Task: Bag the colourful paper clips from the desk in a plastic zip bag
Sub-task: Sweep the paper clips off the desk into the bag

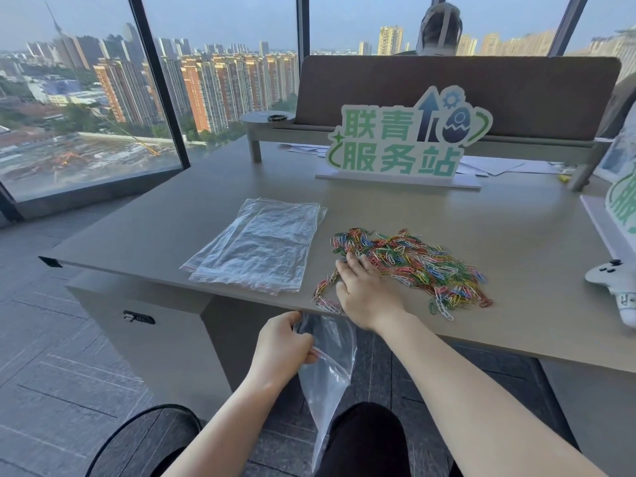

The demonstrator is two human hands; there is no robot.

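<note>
Your left hand (282, 342) pinches the mouth of a clear zip bag (327, 370) just under the front edge of the counter (516, 325), and the bag hangs limp between your knees. Your right hand (364, 290) lies flat and spread on the counter, fingers resting on the near-left fringe of the paper clips (413, 263); it grips nothing.

The step in hand looks like sweeping clips off the edge into the bag. To do it well, get the bag's mouth gaping wide and pressed close under the lip of the counter, right beneath the small trail of clips (325, 294) by your thumb. From here you cannot tell how far the mouth is open, so check before you pull. Rake with the side of your palm in small batches; the clips are thin bent wire, slick with coloured coating, and they hook into one another, so a big drag may pull a tangled clump that overshoots the opening. The counter is smooth and matte, so they should slide easily.

The bag film is thin, crinkly and floppy, with a red line at the zip; it will fold shut unless you hold it taut. More flat bags (258, 246) lie stacked to the left, well apart from the pile.
</note>
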